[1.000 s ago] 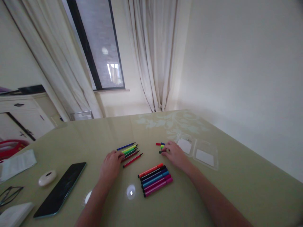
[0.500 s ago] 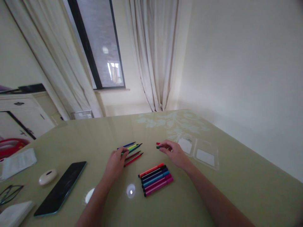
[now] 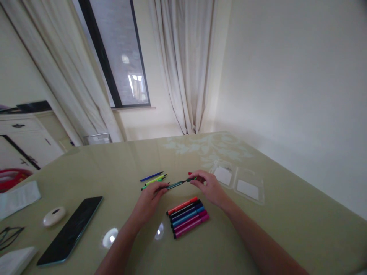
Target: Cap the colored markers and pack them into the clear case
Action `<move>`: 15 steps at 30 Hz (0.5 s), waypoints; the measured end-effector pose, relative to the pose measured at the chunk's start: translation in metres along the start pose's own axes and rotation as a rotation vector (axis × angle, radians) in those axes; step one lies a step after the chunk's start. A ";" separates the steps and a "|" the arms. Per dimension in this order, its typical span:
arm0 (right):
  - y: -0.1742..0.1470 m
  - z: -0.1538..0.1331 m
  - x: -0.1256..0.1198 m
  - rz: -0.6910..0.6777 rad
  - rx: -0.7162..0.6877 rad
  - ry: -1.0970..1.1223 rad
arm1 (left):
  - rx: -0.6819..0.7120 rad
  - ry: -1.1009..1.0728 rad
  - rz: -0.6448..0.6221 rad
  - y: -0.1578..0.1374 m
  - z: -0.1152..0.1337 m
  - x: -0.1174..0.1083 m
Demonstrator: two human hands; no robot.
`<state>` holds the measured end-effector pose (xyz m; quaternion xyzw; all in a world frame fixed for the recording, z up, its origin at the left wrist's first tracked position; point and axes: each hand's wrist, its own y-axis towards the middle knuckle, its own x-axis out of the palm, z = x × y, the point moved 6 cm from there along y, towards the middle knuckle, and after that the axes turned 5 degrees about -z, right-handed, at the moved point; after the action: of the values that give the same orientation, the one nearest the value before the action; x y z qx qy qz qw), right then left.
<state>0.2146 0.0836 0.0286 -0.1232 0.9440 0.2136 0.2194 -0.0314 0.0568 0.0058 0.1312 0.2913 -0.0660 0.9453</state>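
My left hand (image 3: 151,196) is closed on a dark green marker (image 3: 175,185), its bare tip pointing right. Between the fingers of my right hand (image 3: 207,184) is a dark green marker cap (image 3: 189,180), very close to that tip; I cannot tell whether they touch. Something red (image 3: 190,173) shows just behind the right fingers. Uncapped markers lie beyond my left hand: a blue one (image 3: 151,176), a yellow-green one (image 3: 155,180) and a bright green one, partly covered. Nearer me, several capped markers (image 3: 187,217) lie side by side in a row, from orange to magenta.
An opened clear plastic case (image 3: 249,190) lies right of my right hand. On the left are a black phone (image 3: 71,231), a white oval object (image 3: 54,216), glasses (image 3: 10,236) and a folded white cloth or paper (image 3: 20,198). Wall and curtains stand behind the table (image 3: 120,162).
My left hand has picked up the dark green marker from the group and carried it right, towards the cap in my right hand. The right hand has hardly moved.
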 end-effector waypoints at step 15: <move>-0.002 0.002 0.005 -0.067 0.000 0.056 | 0.095 0.000 0.076 -0.006 0.017 0.010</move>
<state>0.2113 0.0823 0.0236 -0.1605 0.9451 0.2026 0.1997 -0.0154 0.0461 0.0130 0.1870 0.2828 -0.0438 0.9398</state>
